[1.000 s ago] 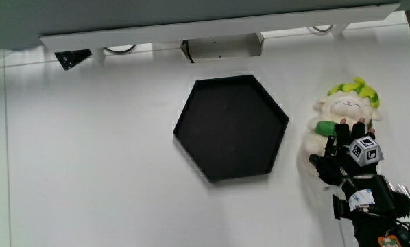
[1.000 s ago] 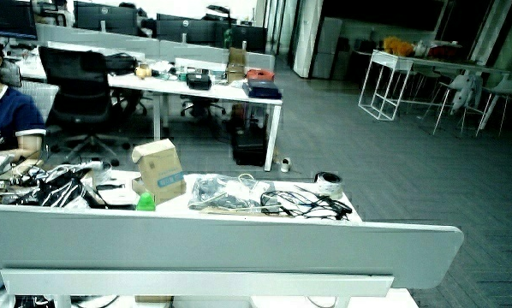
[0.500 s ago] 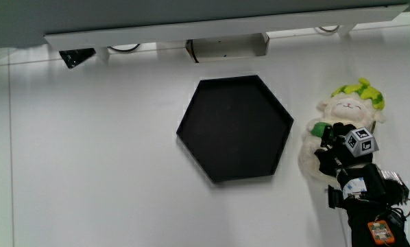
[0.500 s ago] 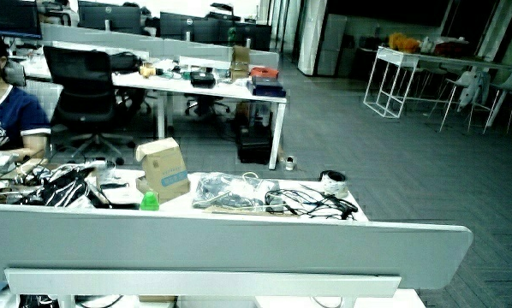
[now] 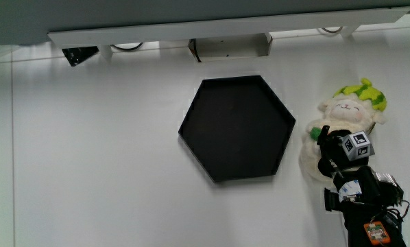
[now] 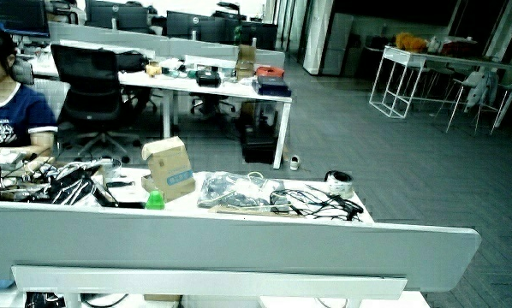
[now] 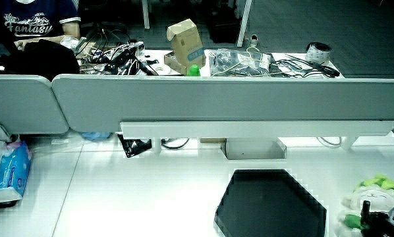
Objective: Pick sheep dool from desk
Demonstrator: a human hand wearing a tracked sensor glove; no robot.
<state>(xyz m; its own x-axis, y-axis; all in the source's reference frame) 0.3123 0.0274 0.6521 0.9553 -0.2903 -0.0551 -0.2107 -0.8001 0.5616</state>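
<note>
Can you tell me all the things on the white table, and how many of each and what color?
tray: 1, black, six-sided, lying flat in the middle of the table, nothing in it.
sheep doll: 1, cream white with a green and yellow cap, lying on the table beside the tray; its head also shows in a side view.
table: 1, white, holding the tray and the doll.
partition: 1, pale grey, low, at the table's edge farthest from the person.
hand: 1, black glove with a small patterned cube on its back, over the doll's body, fingers curled onto it.
</note>
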